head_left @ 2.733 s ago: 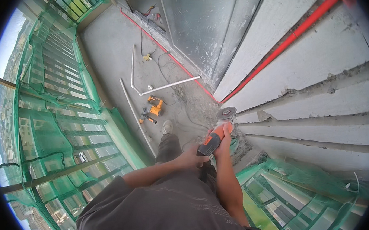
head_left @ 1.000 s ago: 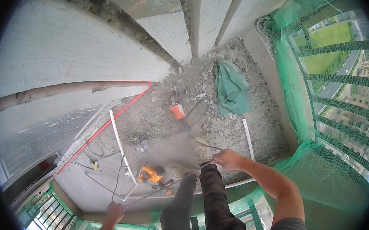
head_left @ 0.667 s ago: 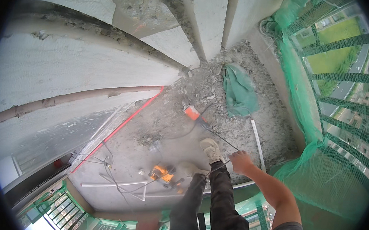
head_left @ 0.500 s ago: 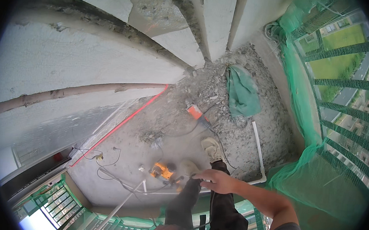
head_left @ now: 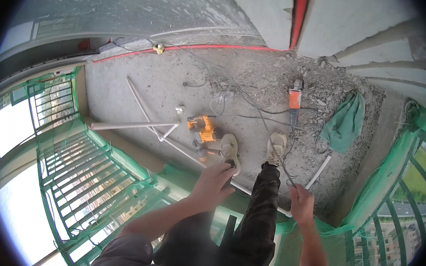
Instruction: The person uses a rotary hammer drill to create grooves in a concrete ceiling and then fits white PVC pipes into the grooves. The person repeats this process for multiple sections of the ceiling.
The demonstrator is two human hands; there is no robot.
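Note:
My right hand (head_left: 302, 204) is closed, with a dark power cord (head_left: 274, 143) pinched at its fingertips. From there the cord runs up past my right shoe (head_left: 276, 146) toward the far wall. Over my left leg is my left hand (head_left: 213, 185), thumb apart from the fingers and nothing seen in its grasp. A yellow-orange power tool (head_left: 205, 130) lies on the floor beside my left shoe (head_left: 229, 149). Beyond my right shoe lies an orange and grey corded power tool (head_left: 295, 100), its metal head pointing away from me.
Rubble (head_left: 321, 74) covers the floor at the far right, with a green cloth (head_left: 344, 121) on it. White pipes (head_left: 143, 106) lie to the left and near the low wall. A yellow socket (head_left: 158, 48) sits by the red line (head_left: 204, 46). Green netting (head_left: 116, 175) hangs along the railings.
The view has swung round, so the tools appear farther up. My right hand has left my leg and now holds the cord. My left hand has come forward over my left leg.

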